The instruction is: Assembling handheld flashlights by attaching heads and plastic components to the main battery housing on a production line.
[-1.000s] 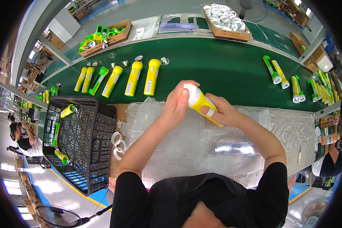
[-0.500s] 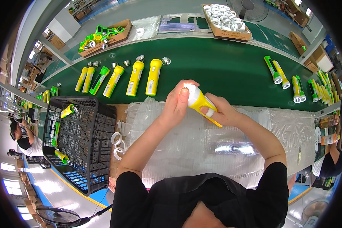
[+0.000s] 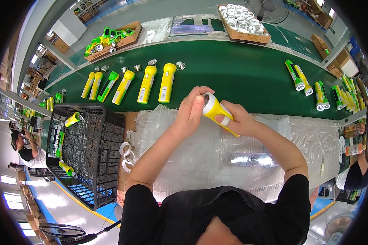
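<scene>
A yellow flashlight [image 3: 218, 111] with a white head ring is held up over the near edge of the green belt, its lens end tilted up and left. My right hand [image 3: 240, 118], with a white wrap on the thumb, is closed round its yellow body. Against the white head, my left hand [image 3: 191, 111] presses with the thumb in front and its fingers behind. The lens end appears unlit. Beyond my left hand, a row of yellow and green flashlights, including a yellow flashlight [image 3: 167, 83], lies on the belt with loose silver reflectors [image 3: 152, 63] at their upper ends.
At left stands a black crate [image 3: 90, 151] with a few flashlights, beside white rings [image 3: 125, 149]. A nested stack of clear lenses [image 3: 251, 159] lies on the plastic-covered table [image 3: 192, 171]. Boxes of white rings [image 3: 249, 37] and green-yellow parts [image 3: 126, 40] stand across the green belt [image 3: 233, 61].
The flashlight's lens end was glowing and is now dark. The row of flashlights and reflectors on the belt has shifted slightly right. My hands stay nearly in place.
</scene>
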The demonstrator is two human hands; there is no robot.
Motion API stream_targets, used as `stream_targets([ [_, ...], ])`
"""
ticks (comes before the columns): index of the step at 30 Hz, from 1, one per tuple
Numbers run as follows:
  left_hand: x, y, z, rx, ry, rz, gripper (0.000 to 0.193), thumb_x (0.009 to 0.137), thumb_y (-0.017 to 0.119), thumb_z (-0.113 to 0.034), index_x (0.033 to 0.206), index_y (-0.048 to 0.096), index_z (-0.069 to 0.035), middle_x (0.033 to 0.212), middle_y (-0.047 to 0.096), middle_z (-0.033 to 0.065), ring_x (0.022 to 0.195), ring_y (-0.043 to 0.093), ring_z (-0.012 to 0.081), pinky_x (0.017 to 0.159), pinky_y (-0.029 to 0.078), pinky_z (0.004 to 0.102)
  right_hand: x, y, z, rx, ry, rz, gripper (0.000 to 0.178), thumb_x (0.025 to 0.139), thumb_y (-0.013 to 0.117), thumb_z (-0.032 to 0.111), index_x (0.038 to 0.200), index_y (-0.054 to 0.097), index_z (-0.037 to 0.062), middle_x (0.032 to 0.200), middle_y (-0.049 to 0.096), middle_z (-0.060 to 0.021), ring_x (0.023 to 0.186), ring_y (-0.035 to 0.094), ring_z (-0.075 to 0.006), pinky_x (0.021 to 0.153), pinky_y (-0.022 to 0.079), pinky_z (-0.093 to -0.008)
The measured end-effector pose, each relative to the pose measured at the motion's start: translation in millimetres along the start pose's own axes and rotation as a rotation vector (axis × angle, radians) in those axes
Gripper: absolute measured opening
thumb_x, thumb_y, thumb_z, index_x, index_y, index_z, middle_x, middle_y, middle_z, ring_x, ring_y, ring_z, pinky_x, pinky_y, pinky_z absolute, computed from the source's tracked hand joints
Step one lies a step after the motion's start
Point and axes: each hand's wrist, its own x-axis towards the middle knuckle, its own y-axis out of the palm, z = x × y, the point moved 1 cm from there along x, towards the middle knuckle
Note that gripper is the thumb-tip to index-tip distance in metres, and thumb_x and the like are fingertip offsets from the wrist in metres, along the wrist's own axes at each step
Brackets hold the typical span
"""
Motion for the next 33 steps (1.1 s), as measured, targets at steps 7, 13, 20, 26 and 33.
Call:
stream_targets([
  [7, 0, -1, 2, 0.043, -0.014, 0.034, 0.057, 0.106, 0.019, -0.046, 0.117, 0.054, -0.004, 0.100, 0.059, 0.0059, 0.091, 0.056, 0.0139, 0.082, 0.044, 0.0271, 1, -2, -1, 0.029, 0.016, 0.032, 0.040, 0.096, 0.057, 0.045, 0.097, 0.051, 0.0060, 0.072, 0.058, -0.0033, 0.057, 0.059, -0.0118, 0.053, 0.047, -0.0274],
  [13, 1, 0, 4, 0.005, -0.035, 0.014, 0.052, 0.105, 0.028, -0.046, 0.114, 0.055, -0.003, 0.095, 0.059, 0.0110, 0.087, 0.057, 0.0220, 0.080, 0.046, 0.0330, 3, -9, -11, 0.186, 0.087, 0.105, 0.039, 0.096, 0.057, 0.045, 0.100, 0.052, 0.0069, 0.079, 0.060, -0.0033, 0.061, 0.060, -0.0121, 0.057, 0.048, -0.0278],
  [20, 0, 0, 2, 0.029, -0.017, 0.024, 0.049, 0.105, 0.031, -0.045, 0.115, 0.054, -0.003, 0.095, 0.059, 0.0110, 0.086, 0.057, 0.0216, 0.080, 0.046, 0.0329, 3, -8, -4, 0.024, 0.040, 0.073, 0.037, 0.095, 0.058, 0.044, 0.099, 0.053, 0.0069, 0.073, 0.060, -0.0028, 0.059, 0.059, -0.0110, 0.055, 0.047, -0.0268],
  [26, -1, 1, 5, 0.026, -0.026, 0.035, 0.049, 0.105, 0.030, -0.045, 0.115, 0.054, -0.003, 0.094, 0.059, 0.0109, 0.086, 0.057, 0.0217, 0.079, 0.046, 0.0325, 2, -7, -7, 0.034, 0.056, 0.087, 0.037, 0.096, 0.058, 0.044, 0.098, 0.052, 0.0070, 0.070, 0.058, -0.0026, 0.056, 0.058, -0.0108, 0.054, 0.046, -0.0269],
  [33, 0, -1, 7, 0.028, -0.033, 0.019, 0.051, 0.105, 0.029, -0.047, 0.115, 0.054, -0.003, 0.095, 0.059, 0.0111, 0.087, 0.057, 0.0218, 0.080, 0.046, 0.0326, 6, -5, -7, 0.030, 0.029, 0.072, 0.039, 0.096, 0.057, 0.046, 0.098, 0.052, 0.0070, 0.070, 0.058, -0.0027, 0.057, 0.058, -0.0111, 0.053, 0.046, -0.0271],
])
